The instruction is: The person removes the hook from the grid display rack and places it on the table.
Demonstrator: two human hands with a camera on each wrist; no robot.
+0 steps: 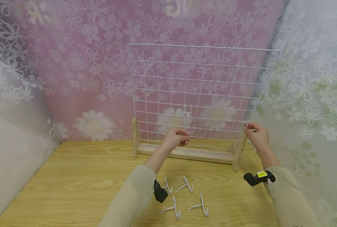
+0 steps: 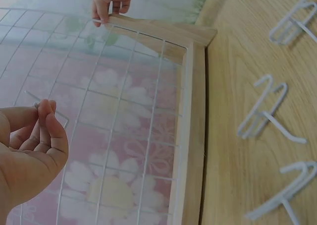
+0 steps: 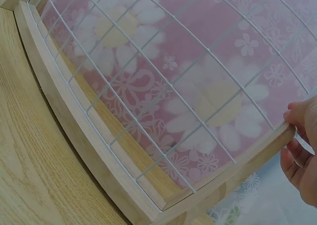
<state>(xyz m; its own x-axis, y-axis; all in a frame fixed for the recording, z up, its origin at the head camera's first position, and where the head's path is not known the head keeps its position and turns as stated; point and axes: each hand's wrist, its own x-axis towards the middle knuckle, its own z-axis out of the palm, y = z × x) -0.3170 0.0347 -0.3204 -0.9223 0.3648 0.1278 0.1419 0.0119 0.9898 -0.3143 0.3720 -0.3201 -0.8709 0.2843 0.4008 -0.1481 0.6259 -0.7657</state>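
A white wire grid panel (image 1: pixel 205 64) stands upright in a wooden base (image 1: pixel 185 154). Low in front of its middle, my left hand (image 1: pixel 176 138) pinches a white wire hook (image 1: pixel 190 131) between thumb and fingers; the hook is mostly covered, and whether it touches the grid I cannot tell. Just above, another white hook (image 1: pixel 187 113) hangs on the grid. At the panel's right side, my right hand (image 1: pixel 257 135) holds the edge at the top of the wooden post (image 3: pixel 257 158), thumb and fingers on either side.
Several white hooks (image 1: pixel 185 184) lie on the wooden table (image 1: pixel 100 176) in front of the base, between my forearms. Behind the grid hangs a pink flowered cloth (image 1: pixel 86 72). A pale flowered cloth (image 1: pixel 313 94) covers the right side.
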